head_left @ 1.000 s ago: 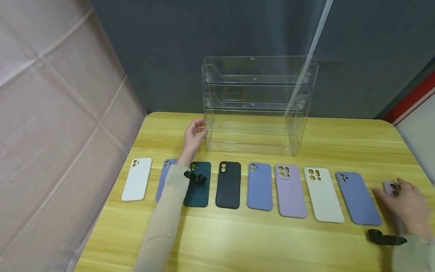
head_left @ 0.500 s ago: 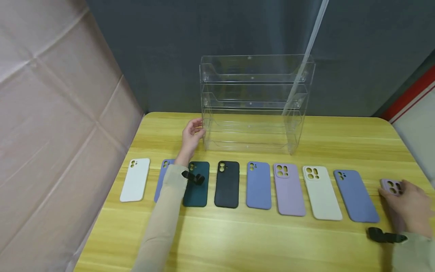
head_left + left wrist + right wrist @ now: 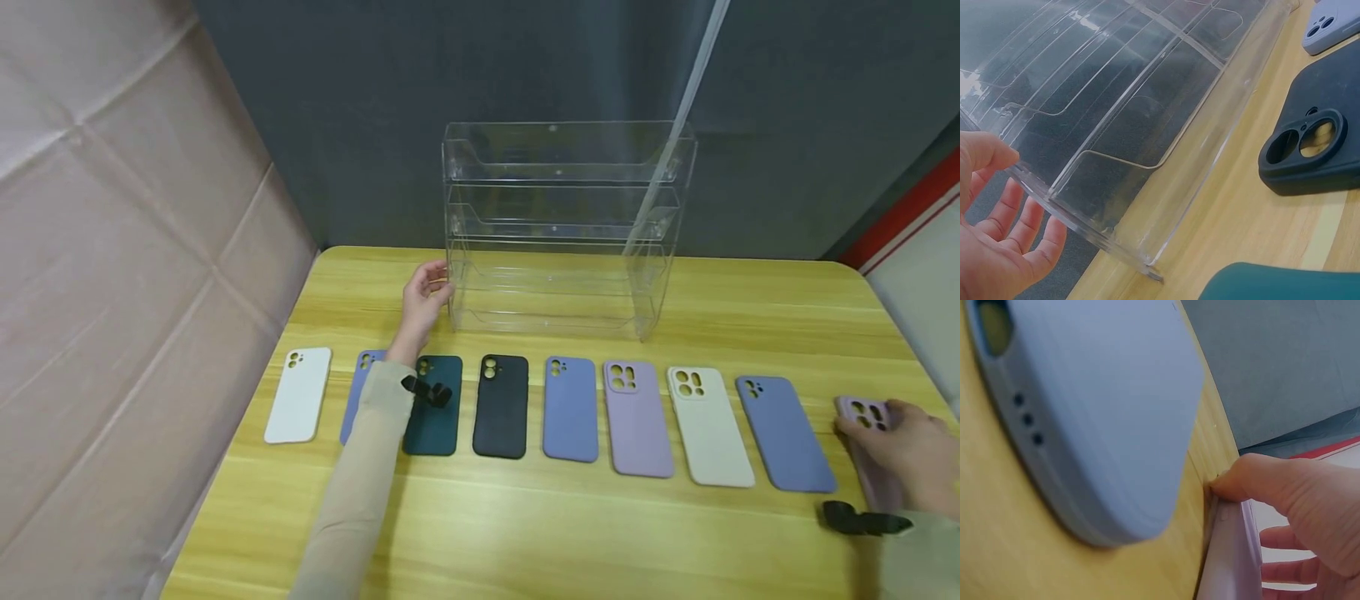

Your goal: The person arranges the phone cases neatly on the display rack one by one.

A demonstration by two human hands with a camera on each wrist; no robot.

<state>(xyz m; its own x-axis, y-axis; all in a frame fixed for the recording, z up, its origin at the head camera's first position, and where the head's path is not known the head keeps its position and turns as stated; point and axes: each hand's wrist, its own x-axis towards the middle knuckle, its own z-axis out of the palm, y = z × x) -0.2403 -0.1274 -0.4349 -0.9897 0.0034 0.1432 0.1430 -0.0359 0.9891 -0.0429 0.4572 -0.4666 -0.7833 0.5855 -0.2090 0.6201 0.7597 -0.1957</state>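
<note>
My left hand (image 3: 426, 302) touches the left side of a clear acrylic tiered rack (image 3: 555, 321) at the back of the table. In the left wrist view its thumb and fingertips rest along the rack's side edge, fingers relaxed. At the far right, my right hand (image 3: 911, 454) holds a light purple phone case (image 3: 858, 408) by its sides, thumb on the left edge. The palm hides part of this case. Beside it lies a blue phone case (image 3: 787, 433), seen close up in the right wrist view.
More phone cases lie in a row: white (image 3: 298, 396), blue (image 3: 360, 400), dark green (image 3: 438, 429), black (image 3: 501, 407), blue (image 3: 571, 408), purple (image 3: 640, 421) and cream (image 3: 711, 425). My left forearm crosses above two. A grey curtain (image 3: 375, 125) hangs behind the table.
My right thumb has drawn in against the purple case's left edge, and more of that case shows. My left hand stays at the rack. The head view has shifted slightly.
</note>
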